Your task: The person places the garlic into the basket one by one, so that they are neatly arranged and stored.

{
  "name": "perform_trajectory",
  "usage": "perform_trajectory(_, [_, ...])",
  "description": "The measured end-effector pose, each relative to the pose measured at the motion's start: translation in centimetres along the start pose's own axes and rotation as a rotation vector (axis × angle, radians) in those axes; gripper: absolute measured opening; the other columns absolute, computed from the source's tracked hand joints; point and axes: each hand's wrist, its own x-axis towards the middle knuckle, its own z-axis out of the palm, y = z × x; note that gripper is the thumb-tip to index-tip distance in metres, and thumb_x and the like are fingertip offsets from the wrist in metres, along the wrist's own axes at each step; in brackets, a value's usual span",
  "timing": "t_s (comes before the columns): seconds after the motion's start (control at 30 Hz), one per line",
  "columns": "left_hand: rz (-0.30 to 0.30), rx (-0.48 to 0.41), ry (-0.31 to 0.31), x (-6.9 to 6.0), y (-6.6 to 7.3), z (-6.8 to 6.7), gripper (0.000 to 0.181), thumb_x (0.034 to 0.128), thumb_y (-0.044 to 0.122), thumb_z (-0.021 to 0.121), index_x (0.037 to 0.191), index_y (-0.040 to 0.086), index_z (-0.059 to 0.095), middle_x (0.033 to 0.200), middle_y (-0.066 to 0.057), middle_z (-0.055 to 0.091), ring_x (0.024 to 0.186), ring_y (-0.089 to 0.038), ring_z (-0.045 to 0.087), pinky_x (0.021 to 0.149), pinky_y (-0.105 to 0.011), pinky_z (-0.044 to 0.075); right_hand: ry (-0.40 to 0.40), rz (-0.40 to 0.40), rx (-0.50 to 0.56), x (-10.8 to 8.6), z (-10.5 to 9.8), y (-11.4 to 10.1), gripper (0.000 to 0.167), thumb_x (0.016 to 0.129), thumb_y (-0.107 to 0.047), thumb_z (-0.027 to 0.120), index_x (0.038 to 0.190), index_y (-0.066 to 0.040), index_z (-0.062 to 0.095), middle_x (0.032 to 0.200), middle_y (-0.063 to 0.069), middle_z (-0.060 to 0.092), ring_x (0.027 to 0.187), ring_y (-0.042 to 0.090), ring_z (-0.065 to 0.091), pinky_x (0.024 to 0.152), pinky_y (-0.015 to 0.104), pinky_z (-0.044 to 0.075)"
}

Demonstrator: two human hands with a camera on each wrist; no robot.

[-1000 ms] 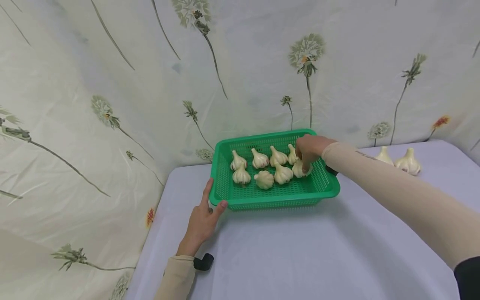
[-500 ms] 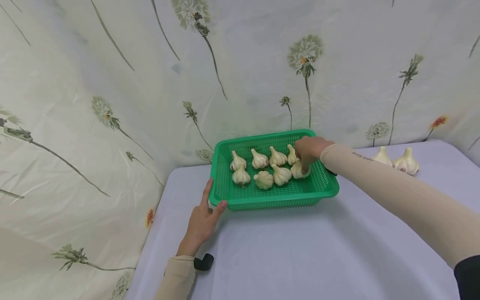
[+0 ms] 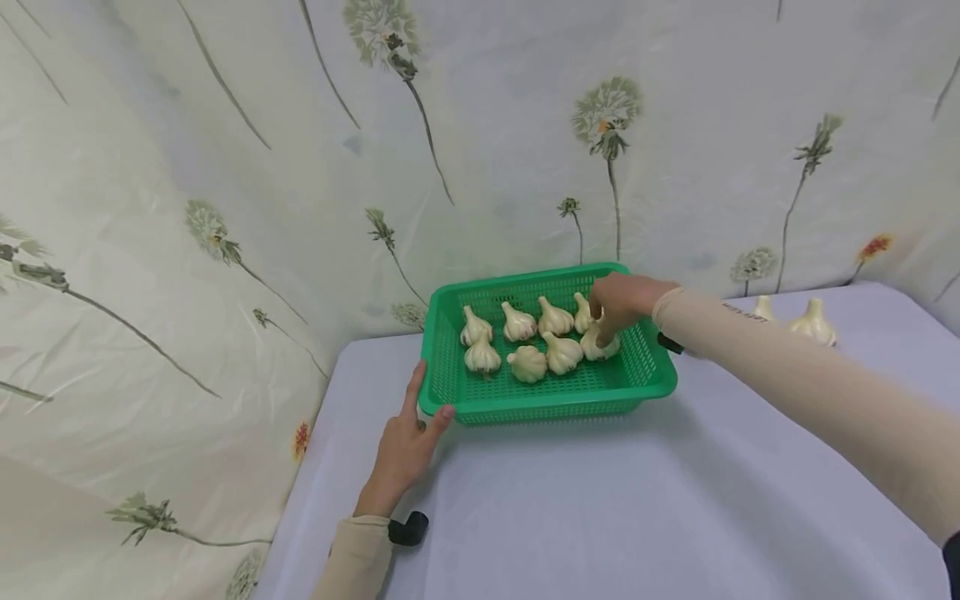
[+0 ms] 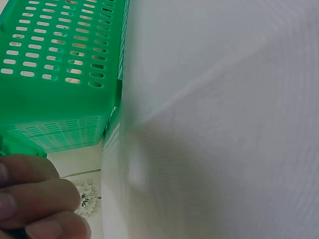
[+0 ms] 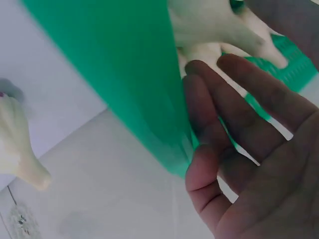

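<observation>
In the head view a green plastic basket (image 3: 555, 402) stands on the table with several garlic bulbs (image 3: 527, 364) inside. My left hand (image 3: 403, 457) touches its near left corner, index finger straight along the left side and thumb at the front rim. The left wrist view shows the other fingers (image 4: 40, 199) bent beside the basket wall (image 4: 55, 99). My right hand (image 3: 622, 300) reaches over the right end, just above a garlic bulb (image 3: 600, 343). In the right wrist view its fingers (image 5: 239, 114) are loosely bent, apart from the bulb (image 5: 209, 25); the thumb is mostly cut off.
Two more garlic bulbs (image 3: 814, 323) lie on the white-covered table (image 3: 570, 508) right of the basket, partly behind my right forearm. A cloth printed with dandelions (image 3: 480, 150) hangs close behind the basket and along the left.
The right hand's fingers have loosened around the bulb at the basket's right end, and that hand has drawn slightly away. The left hand stays at the corner.
</observation>
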Motion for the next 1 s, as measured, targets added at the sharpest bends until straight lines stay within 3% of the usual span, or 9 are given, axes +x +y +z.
perform_trajectory(0.07, [0.0,0.006,0.002,0.0,0.0,0.0,0.083,0.1046,0.055,0.06,0.169,0.047,0.009,0.048,0.011,0.032,0.044,-0.007,0.026,0.043,-0.025,0.025,0.027,-0.03,0.016,-0.7,-0.6,0.2,0.055,0.092,-0.035,0.084,0.131,0.002,0.072,0.133,0.023,0.069,0.117,0.041,0.068,0.091,0.052,0.059])
perform_trajectory(0.2, [0.001,0.014,0.005,0.1,-0.1,-0.1,0.083,0.1046,0.056,0.06,0.17,0.045,0.011,0.049,0.011,0.031,0.044,-0.007,0.026,0.043,-0.026,0.025,0.093,-0.064,0.018,-2.3,-1.9,0.9,0.054,0.093,-0.037,0.083,0.128,0.002,0.073,0.122,0.02,0.074,0.108,0.035,0.072,0.089,0.05,0.06])
perform_trajectory(0.43, [-0.003,0.015,0.012,0.1,-0.1,0.1,0.083,0.1047,0.055,0.06,0.17,0.046,0.01,0.048,0.011,0.032,0.044,-0.008,0.027,0.044,-0.026,0.025,0.193,-0.016,0.016,-5.5,-2.7,4.1,0.054,0.089,-0.037,0.086,0.123,0.003,0.074,0.115,0.02,0.075,0.106,0.036,0.071,0.091,0.054,0.058])
perform_trajectory(0.77, [-0.011,0.005,0.01,-0.2,-0.1,0.3,0.083,0.1047,0.055,0.06,0.17,0.044,0.01,0.048,0.01,0.033,0.044,-0.008,0.027,0.043,-0.026,0.025,0.191,0.099,0.004,-8.4,1.1,10.7,0.068,0.085,-0.036,0.089,0.129,0.011,0.066,0.118,0.03,0.072,0.111,0.051,0.067,0.094,0.063,0.054])
perform_trajectory(1.0, [0.011,0.005,0.017,-0.1,-0.1,0.2,0.082,0.105,0.053,0.061,0.17,0.042,0.013,0.048,0.01,0.033,0.043,-0.007,0.027,0.042,-0.025,0.025,0.215,0.104,0.079,-9.1,4.9,13.7,0.081,0.082,-0.04,0.092,0.134,0.015,0.06,0.122,0.034,0.07,0.116,0.055,0.064,0.097,0.066,0.051])
